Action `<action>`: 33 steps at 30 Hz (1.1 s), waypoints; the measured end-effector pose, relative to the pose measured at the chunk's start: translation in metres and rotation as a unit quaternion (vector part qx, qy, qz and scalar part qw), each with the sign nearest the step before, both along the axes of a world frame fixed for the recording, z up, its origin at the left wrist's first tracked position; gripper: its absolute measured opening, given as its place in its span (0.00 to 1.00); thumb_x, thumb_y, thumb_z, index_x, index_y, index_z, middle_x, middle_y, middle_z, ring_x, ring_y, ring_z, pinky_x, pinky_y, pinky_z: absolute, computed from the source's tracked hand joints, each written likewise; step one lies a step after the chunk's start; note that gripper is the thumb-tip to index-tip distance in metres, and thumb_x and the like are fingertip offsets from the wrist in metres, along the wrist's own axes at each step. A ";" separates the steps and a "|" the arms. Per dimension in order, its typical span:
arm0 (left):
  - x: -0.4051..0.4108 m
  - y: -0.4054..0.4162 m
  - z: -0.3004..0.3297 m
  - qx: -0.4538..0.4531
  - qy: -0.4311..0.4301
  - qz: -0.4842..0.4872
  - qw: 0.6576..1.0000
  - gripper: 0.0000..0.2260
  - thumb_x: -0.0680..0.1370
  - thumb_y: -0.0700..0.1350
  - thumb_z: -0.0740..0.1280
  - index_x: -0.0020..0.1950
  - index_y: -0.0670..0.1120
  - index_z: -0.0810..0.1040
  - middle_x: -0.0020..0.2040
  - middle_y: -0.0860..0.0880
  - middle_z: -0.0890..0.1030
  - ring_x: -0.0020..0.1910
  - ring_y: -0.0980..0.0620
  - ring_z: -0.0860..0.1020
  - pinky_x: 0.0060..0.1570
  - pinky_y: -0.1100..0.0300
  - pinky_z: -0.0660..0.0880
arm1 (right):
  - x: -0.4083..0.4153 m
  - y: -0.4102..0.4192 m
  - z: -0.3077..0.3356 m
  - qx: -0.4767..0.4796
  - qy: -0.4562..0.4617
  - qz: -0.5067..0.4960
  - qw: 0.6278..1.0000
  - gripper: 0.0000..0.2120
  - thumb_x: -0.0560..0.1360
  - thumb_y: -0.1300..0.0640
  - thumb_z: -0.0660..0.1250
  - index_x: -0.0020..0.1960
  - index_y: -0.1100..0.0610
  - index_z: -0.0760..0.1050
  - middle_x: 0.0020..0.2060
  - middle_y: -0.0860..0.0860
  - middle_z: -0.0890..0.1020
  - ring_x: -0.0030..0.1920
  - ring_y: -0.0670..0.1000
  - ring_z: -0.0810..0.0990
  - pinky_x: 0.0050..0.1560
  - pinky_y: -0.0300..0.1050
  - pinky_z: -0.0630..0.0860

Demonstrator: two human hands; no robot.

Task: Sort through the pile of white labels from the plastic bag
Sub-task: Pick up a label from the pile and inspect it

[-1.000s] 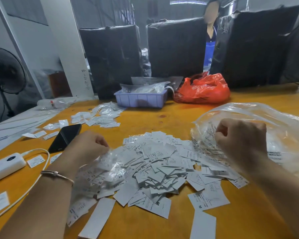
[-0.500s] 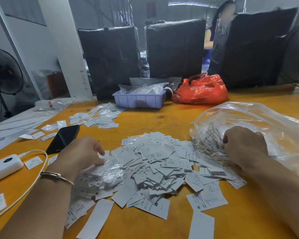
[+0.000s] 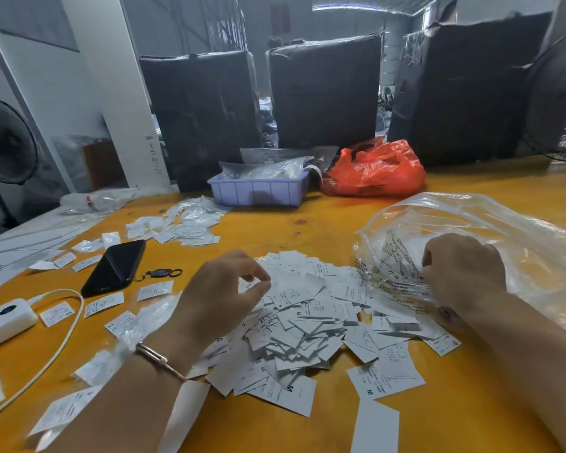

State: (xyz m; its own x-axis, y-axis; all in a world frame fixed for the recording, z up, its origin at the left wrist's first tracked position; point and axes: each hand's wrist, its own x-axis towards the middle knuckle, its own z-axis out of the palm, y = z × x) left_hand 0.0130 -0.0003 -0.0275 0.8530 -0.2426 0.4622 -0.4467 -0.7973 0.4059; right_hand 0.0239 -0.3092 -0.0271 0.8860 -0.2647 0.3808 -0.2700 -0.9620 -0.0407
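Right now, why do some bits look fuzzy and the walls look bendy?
Head view: the labels near the left hand are smeared by motion blur; the wide lens bows the pillar at the edge; glare shines on the plastic bag.

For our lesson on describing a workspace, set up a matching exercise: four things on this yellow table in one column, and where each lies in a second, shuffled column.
Things:
1. black smartphone
2. crumpled red plastic bag
3. lilac plastic tray
4. clear plastic bag

Places:
A. gripped by the right hand
B. far edge, right of the tray
C. left of the pile of white labels
D. far edge, holding clear packets

Pairs: 1-C, 2-B, 3-D, 4-A
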 end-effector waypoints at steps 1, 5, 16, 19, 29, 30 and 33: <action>-0.001 -0.003 -0.001 0.002 0.003 -0.015 1.000 0.02 0.76 0.47 0.72 0.47 0.51 0.84 0.46 0.60 0.80 0.46 0.63 0.77 0.47 0.59 0.77 | 0.000 0.000 0.000 0.006 -0.011 0.002 1.000 0.07 0.73 0.61 0.64 0.49 0.57 0.79 0.47 0.53 0.80 0.50 0.57 0.76 0.54 0.49 0.72; -0.002 -0.010 -0.003 0.002 0.001 -0.048 0.999 0.02 0.76 0.46 0.72 0.47 0.53 0.84 0.45 0.62 0.81 0.46 0.65 0.77 0.44 0.67 0.75 | 0.005 -0.001 -0.004 -0.014 -0.010 0.004 1.000 0.14 0.76 0.51 0.64 0.59 0.56 0.74 0.57 0.53 0.76 0.59 0.56 0.71 0.55 0.50 0.69; -0.007 -0.015 -0.003 -0.002 0.012 -0.061 0.998 0.02 0.77 0.45 0.71 0.47 0.51 0.85 0.43 0.60 0.82 0.45 0.63 0.78 0.44 0.64 0.77 | 0.003 0.000 -0.005 0.031 -0.110 0.056 0.992 0.10 0.77 0.56 0.66 0.45 0.61 0.83 0.44 0.56 0.83 0.50 0.60 0.76 0.48 0.51 0.71; -0.009 -0.018 -0.002 -0.006 0.007 -0.063 0.998 0.02 0.76 0.45 0.72 0.46 0.50 0.85 0.43 0.60 0.82 0.45 0.63 0.78 0.44 0.62 0.77 | -0.006 0.008 0.003 0.140 -0.241 0.103 0.955 0.06 0.72 0.60 0.73 0.39 0.63 0.82 0.34 0.58 0.82 0.38 0.60 0.79 0.38 0.44 0.68; -0.015 -0.023 0.011 -0.192 0.211 -0.126 0.950 0.31 0.68 0.67 0.70 0.69 0.60 0.72 0.58 0.60 0.80 0.55 0.65 0.79 0.50 0.63 0.79 | -0.036 0.070 0.004 0.583 0.030 0.439 0.683 0.10 0.69 0.54 0.69 0.44 0.61 0.82 0.33 0.56 0.84 0.32 0.49 0.77 0.31 0.36 0.71; -0.015 -0.024 0.012 -0.197 0.231 -0.141 0.942 0.30 0.68 0.64 0.72 0.68 0.58 0.73 0.57 0.59 0.82 0.54 0.63 0.80 0.51 0.60 0.80 | -0.036 0.073 0.001 0.578 0.046 0.453 0.677 0.11 0.69 0.54 0.70 0.45 0.61 0.82 0.33 0.56 0.84 0.32 0.49 0.78 0.32 0.36 0.72; -0.017 -0.025 0.014 -0.222 0.257 -0.168 0.926 0.15 0.71 0.50 0.76 0.56 0.50 0.83 0.48 0.49 0.85 0.47 0.53 0.83 0.48 0.60 0.80 | -0.036 0.076 -0.003 0.570 0.070 0.470 0.670 0.08 0.69 0.56 0.71 0.45 0.59 0.83 0.33 0.56 0.84 0.34 0.50 0.79 0.35 0.38 0.74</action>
State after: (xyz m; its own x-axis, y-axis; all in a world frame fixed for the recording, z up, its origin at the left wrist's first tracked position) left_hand -0.0039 -0.0253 -0.0136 0.8987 -0.4176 0.1338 -0.2960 -0.3527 0.8877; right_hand -0.0119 -0.2327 -0.0299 0.8711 0.3880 0.3009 0.3552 -0.0748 -0.9318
